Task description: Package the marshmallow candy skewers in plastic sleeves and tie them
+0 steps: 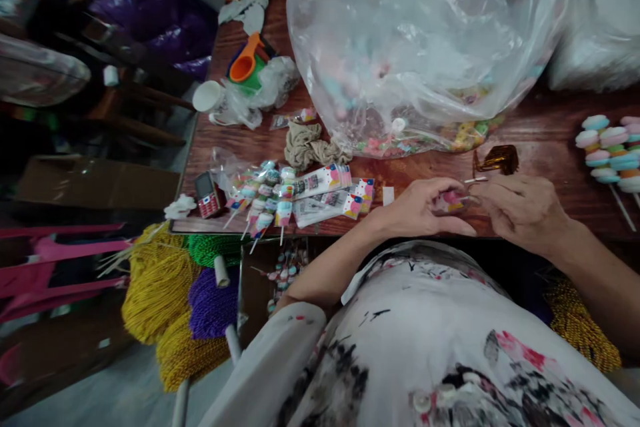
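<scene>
My left hand (425, 207) is curled around a small wrapped candy (450, 200) with pink and white colours, mostly hidden by the fingers. A thin white stick shows between the two hands. Close against it, my right hand (523, 213) is closed in a pinch at the stick end of the candy; what lies between its fingertips is hidden. Just beyond the right hand lies a bundle of shiny gold strips (500, 159). Left of my left hand are a small white paper piece (389, 195), printed clear bags (323, 207) and bagged candy skewers (265, 197).
A big clear plastic bag (425, 33) fills the table's back. Pastel candy skewers (610, 147) stand at right. A crumpled cloth (307, 145), an orange scoop (244, 67), a white cup (208, 97) and a phone (207, 193) lie left. Yellow cord bundles (157, 280) hang below the edge.
</scene>
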`<action>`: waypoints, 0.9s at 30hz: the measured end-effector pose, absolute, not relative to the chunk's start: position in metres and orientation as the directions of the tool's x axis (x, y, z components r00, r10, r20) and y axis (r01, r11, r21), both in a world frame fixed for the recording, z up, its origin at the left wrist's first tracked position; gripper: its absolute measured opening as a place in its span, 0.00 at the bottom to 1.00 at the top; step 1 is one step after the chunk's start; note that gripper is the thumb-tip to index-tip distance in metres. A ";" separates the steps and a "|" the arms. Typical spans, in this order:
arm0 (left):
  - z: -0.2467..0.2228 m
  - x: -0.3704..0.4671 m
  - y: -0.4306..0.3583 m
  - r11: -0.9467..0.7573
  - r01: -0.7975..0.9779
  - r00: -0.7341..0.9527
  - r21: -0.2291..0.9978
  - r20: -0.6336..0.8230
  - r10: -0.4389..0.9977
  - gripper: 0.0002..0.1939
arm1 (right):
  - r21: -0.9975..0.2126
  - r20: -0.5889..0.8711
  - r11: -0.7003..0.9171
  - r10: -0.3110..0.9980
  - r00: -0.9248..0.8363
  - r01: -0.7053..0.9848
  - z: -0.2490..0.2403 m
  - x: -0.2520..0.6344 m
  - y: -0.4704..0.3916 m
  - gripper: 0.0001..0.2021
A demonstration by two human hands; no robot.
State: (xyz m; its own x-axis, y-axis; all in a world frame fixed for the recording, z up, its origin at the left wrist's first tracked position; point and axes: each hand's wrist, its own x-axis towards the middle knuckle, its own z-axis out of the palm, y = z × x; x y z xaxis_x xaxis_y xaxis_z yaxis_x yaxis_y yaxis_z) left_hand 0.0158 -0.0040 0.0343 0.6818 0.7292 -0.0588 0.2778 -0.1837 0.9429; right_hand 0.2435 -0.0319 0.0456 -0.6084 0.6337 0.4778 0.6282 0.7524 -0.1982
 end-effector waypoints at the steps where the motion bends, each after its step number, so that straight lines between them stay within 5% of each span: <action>1: 0.038 0.013 -0.001 -0.075 0.188 0.680 0.979 -0.075 0.729 0.27 | -0.186 0.477 0.775 0.609 -0.634 0.604 0.049 0.246 -0.027 0.09; 6: 0.043 0.008 0.001 0.325 0.017 0.624 0.946 -0.264 0.735 0.20 | -0.213 0.452 0.841 0.537 -0.713 0.498 0.061 0.243 -0.008 0.08; 11: 0.028 0.021 -0.013 0.286 -0.185 0.385 0.940 -0.198 0.901 0.22 | -0.243 0.488 0.803 0.587 -0.647 0.545 0.052 0.214 -0.005 0.09; 15: 0.020 0.021 -0.015 0.199 -0.299 0.119 0.933 -0.171 0.978 0.19 | -0.745 0.517 0.552 0.833 -0.198 0.374 0.036 0.189 -0.019 0.11; 18: 0.020 0.020 -0.014 0.087 -0.272 0.009 0.958 -0.088 0.996 0.17 | -0.926 0.340 0.331 0.940 0.022 0.185 0.022 0.170 -0.036 0.17; 23: 0.017 0.022 -0.023 -0.120 -0.185 0.027 0.975 0.127 0.992 0.12 | -0.917 0.360 0.341 0.931 0.062 0.207 0.018 0.160 -0.040 0.03; 27: 0.004 0.019 -0.032 0.107 -0.310 0.166 0.945 -0.057 0.984 0.21 | -0.860 0.449 0.420 0.893 0.038 0.289 0.025 0.167 -0.034 0.04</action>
